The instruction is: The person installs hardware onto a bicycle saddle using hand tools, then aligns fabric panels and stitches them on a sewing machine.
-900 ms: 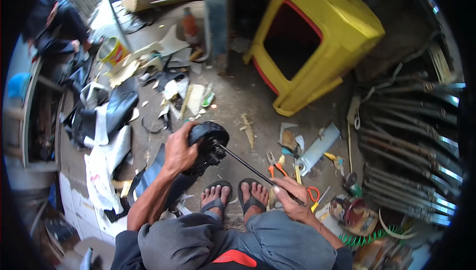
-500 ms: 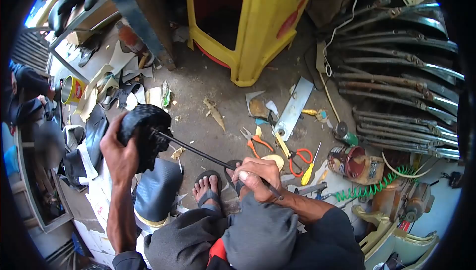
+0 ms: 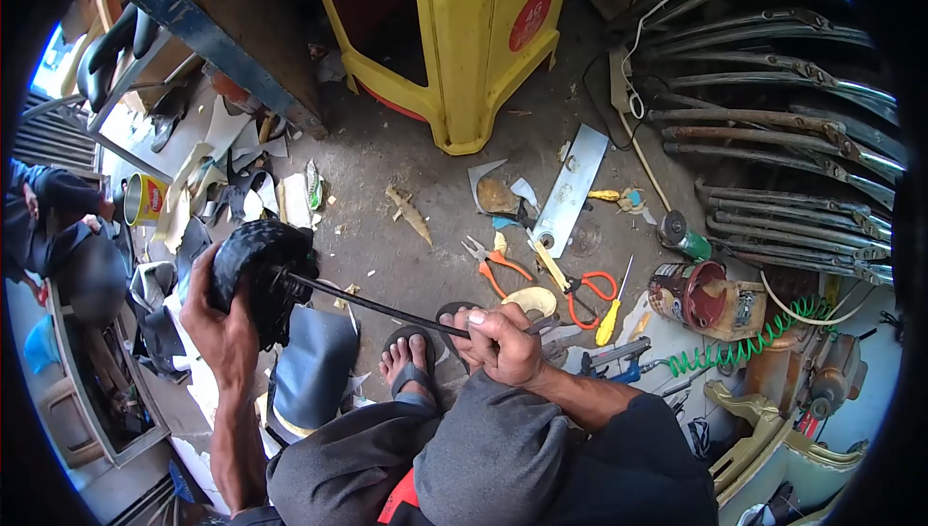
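My left hand (image 3: 220, 337) wraps round a black, rounded, bulky thing (image 3: 259, 265) with a rough, ridged side; its exact kind I cannot make out. A thin dark metal rod (image 3: 382, 310) runs from the side of this thing towards the right. Around the rod's other end, the fingers of my right hand (image 3: 503, 342) are closed. The rod's tip sticks out a little past that fist. Both hands are above my knees and sandalled feet, and whether the rod is fixed into the black thing is hidden.
Pliers (image 3: 493, 263), orange-handled scissors (image 3: 588, 296), a yellow screwdriver (image 3: 609, 321) and a metal plate (image 3: 572, 188) lie on the floor. A yellow stool (image 3: 454, 52) stands ahead. Curved metal tubes (image 3: 773, 130) are stacked right. At far left sits another person (image 3: 58, 207).
The rod lies flatter in view, its right end raised. My right hand has turned over that end, and my left hand still grips the black thing. The camera view has shifted slightly.
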Demonstrator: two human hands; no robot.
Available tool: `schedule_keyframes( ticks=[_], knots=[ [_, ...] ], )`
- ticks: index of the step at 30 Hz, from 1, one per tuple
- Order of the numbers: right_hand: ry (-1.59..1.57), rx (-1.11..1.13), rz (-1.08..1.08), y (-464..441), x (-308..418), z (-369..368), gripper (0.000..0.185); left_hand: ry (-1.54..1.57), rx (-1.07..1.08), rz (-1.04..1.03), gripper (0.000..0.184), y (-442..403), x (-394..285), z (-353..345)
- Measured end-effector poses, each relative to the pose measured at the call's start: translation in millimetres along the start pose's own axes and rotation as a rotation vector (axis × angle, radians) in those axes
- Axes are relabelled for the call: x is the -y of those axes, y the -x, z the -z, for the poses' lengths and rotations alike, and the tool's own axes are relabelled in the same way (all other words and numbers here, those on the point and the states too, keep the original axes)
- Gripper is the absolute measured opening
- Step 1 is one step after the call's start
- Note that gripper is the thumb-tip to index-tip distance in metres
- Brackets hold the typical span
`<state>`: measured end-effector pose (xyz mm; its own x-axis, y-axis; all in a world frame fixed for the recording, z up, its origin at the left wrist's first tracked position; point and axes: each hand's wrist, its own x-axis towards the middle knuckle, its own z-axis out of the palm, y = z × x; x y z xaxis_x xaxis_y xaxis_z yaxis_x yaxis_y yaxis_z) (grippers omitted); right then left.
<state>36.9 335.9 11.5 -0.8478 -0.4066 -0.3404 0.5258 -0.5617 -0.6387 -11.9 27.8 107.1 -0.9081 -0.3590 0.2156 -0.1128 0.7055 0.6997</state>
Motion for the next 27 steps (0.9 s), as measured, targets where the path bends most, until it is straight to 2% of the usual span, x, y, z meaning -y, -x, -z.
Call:
schedule_keyframes(
  ticks=[1,2,4,6,7,8,10,12,13,14,15,16,18,19,20,22,23,24,25,27],
  knots=[
    [-0.001,0.002,0.003,-0.4,1.1,0.6,0.048,-0.013,0.005,-0.013,0.037,1.0,1.8,-2.6],
    [0.193,-0.025,0.098,-2.9,3.9,1.2,0.048,-0.035,-0.017,-0.052,0.035,0.4,2.8,-9.7],
    [0.388,-0.043,0.209,-7.7,16.4,-1.5,0.048,-0.037,0.169,0.068,0.038,-9.9,27.8,-20.7],
    [0.713,-0.002,0.304,-14.5,42.0,1.1,0.046,-0.184,0.248,0.114,0.037,-18.4,44.9,-36.2],
    [0.699,-0.075,0.291,-10.6,43.0,7.2,0.043,-0.26,0.203,0.082,0.038,-20.3,55.0,-43.3],
    [0.954,-0.011,0.537,-7.2,45.7,23.2,0.041,-0.295,0.147,0.065,0.039,-20.5,67.1,-49.8],
    [0.981,-0.018,0.571,8.2,52.4,50.2,0.045,-0.344,0.093,0.086,0.038,-24.9,73.1,-53.6],
    [0.714,-0.315,0.346,29.1,45.5,84.6,0.05,-0.358,0.099,0.149,0.036,-36.0,84.2,-54.9],
    [0.72,-0.31,0.337,34.0,40.8,102.9,0.05,-0.293,0.075,0.142,0.039,-42.5,101.0,-58.1],
    [0.478,-0.468,0.202,35.3,36.3,123.5,0.051,-0.214,0.101,0.168,0.037,-48.8,113.1,-60.4],
    [0.23,-0.621,0.07,34.0,27.7,142.4,0.052,0.079,0.155,0.39,0.035,-53.5,128.1,-66.2],
    [0.236,-0.621,0.064,35.8,10.3,160.9,0.052,0.373,0.213,0.607,0.032,-52.9,143.1,-75.9],
    [-0.112,-0.675,-0.157,35.0,-25.9,196.9,0.046,0.902,0.218,0.856,0.026,-27.8,167.9,-114.6],
    [-0.08,-0.769,-0.205,34.0,-36.1,203.3,0.044,1.002,0.263,0.941,0.023,-18.1,191.9,-130.2],
    [-0.081,-0.782,-0.214,34.7,-45.4,209.6,0.029,1.204,0.203,0.978,0.024,-4.5,197.6,-147.5],
    [0.216,-0.859,-0.167,35.8,-42.7,203.5,0.036,1.369,0.117,1.064,0.032,17.1,181.8,-163.4],
    [0.219,-0.856,-0.171,34.8,-37.3,212.7,0.036,1.473,0.126,1.053,0.035,25.5,188.0,-172.0],
    [0.599,-0.863,-0.105,36.9,-28.5,227.3,0.04,1.573,0.136,1.042,0.039,34.2,197.2,-182.9],
    [0.977,-0.848,-0.036,35.9,-17.1,227.2,0.045,1.59,0.032,1.106,0.044,37.9,192.7,-190.0],
    [1.238,-1.079,-0.079,20.1,23.7,217.6,0.045,1.677,-0.047,1.17,0.049,46.0,193.3,-199.0]
  ],
)
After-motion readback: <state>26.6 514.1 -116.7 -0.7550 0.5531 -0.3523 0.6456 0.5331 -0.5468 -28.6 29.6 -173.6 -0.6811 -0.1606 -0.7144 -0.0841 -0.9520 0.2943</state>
